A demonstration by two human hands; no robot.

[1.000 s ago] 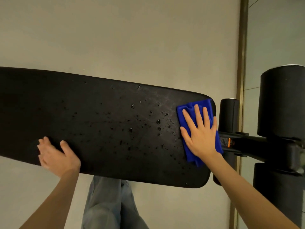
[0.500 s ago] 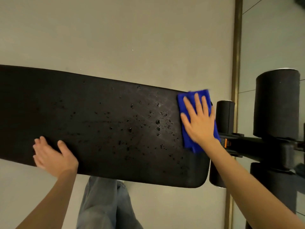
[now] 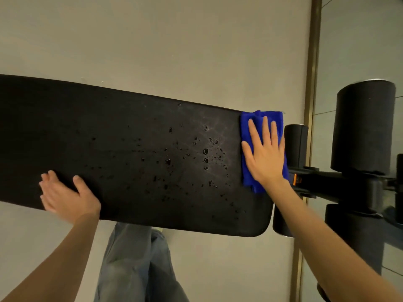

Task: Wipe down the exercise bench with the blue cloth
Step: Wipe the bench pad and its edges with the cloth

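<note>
Blue cloth lies folded on the right end of the bench, at the far corner, its top edge level with the pad's far edge. Right hand presses flat on it, fingers straight and slightly spread. Left hand rests on the pad's near edge well to the left, fingers close together, thumb apart, a bit blurred. Water drops are scattered over the pad between the hands, thickest just left of the cloth. Just past the cloth stands a small foam roller. A larger roller is further right on a black frame bar with an orange label. Jeans show below the pad. Grey floor, brass strip at right.
</note>
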